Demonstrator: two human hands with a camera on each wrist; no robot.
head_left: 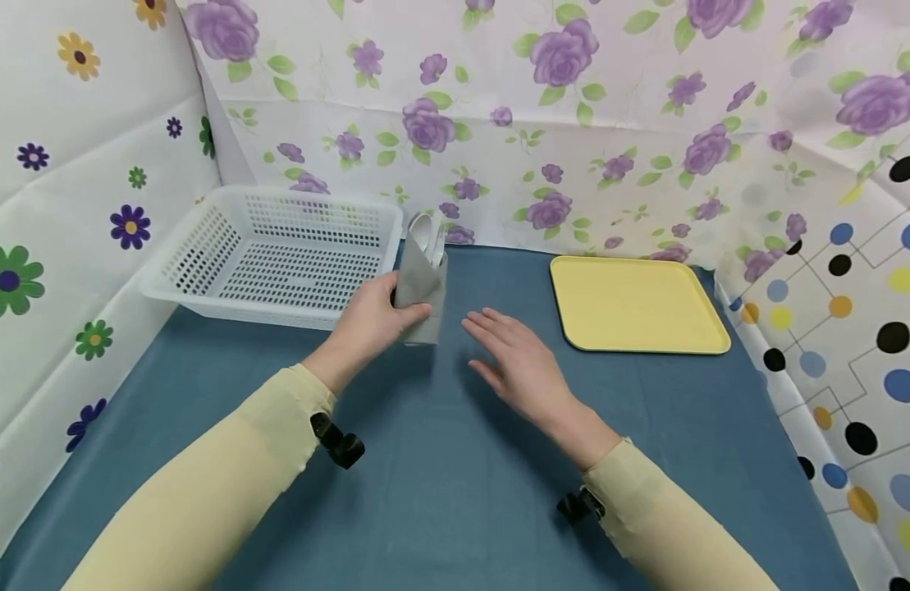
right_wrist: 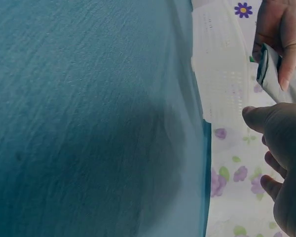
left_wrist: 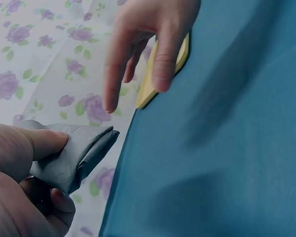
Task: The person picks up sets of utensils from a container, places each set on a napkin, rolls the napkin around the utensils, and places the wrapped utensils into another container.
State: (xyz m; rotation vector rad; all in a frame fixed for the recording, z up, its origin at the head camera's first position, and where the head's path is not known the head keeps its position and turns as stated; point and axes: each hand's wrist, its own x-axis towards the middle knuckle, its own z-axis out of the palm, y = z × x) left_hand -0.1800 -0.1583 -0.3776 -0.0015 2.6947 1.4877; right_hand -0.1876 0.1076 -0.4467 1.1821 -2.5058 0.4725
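Observation:
My left hand (head_left: 369,322) grips a folded grey napkin pouch (head_left: 422,295) between thumb and fingers, held upright above the table. A spoon (head_left: 421,231) and other light-coloured cutlery stick out of the pouch's top; their lower parts are hidden inside it. In the left wrist view the grey pouch (left_wrist: 71,153) shows its folded lower end under the thumb. To the right of the pouch and apart from it, my right hand (head_left: 524,368) hovers over the cloth with its fingers extended and holds nothing. The right wrist view also shows this right hand (right_wrist: 286,158) below the pouch (right_wrist: 274,74).
A white perforated basket (head_left: 277,316) stands at the back left, just behind my left hand. On the back right lies a yellow tray (head_left: 639,304) with a dark rim. Blue cloth (head_left: 440,492) covers the table, and patterned sheets (head_left: 499,123) enclose its back and sides.

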